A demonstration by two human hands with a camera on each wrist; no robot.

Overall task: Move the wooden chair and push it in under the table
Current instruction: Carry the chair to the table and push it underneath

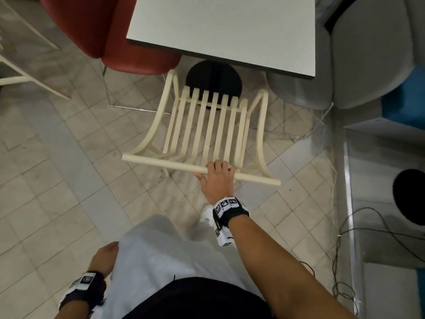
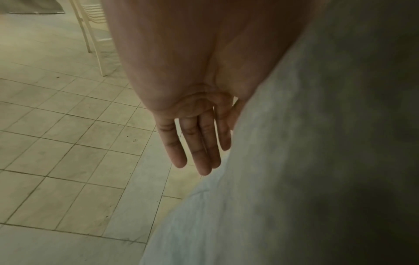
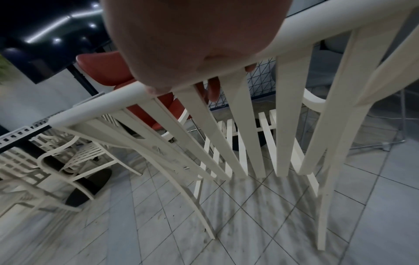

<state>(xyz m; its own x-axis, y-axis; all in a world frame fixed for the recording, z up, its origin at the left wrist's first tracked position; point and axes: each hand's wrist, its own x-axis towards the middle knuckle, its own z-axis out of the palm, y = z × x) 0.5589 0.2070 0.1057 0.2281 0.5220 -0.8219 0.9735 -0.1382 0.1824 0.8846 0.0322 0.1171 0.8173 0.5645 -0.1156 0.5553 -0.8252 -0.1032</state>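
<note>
A cream slatted wooden chair (image 1: pixel 207 125) stands on the tiled floor facing the white table (image 1: pixel 230 26), its seat front near the table's edge. My right hand (image 1: pixel 217 178) grips the chair's round top rail (image 1: pixel 161 163), fingers curled over it. In the right wrist view the same top rail (image 3: pixel 95 105) runs under my right hand (image 3: pixel 204 86), fingertips showing behind the back slats (image 3: pixel 240 125). My left hand (image 1: pixel 104 255) hangs beside my leg; in the left wrist view the left hand (image 2: pixel 197 143) has straight, relaxed fingers and holds nothing.
The table's black round base (image 1: pixel 213 81) sits just beyond the chair seat. A red chair (image 1: pixel 110 31) stands at the table's left, a grey upholstered seat (image 1: pixel 345 65) at its right. Cables (image 1: pixel 340 249) trail on the floor at right. More cream chairs (image 3: pixel 68 157) stand at left.
</note>
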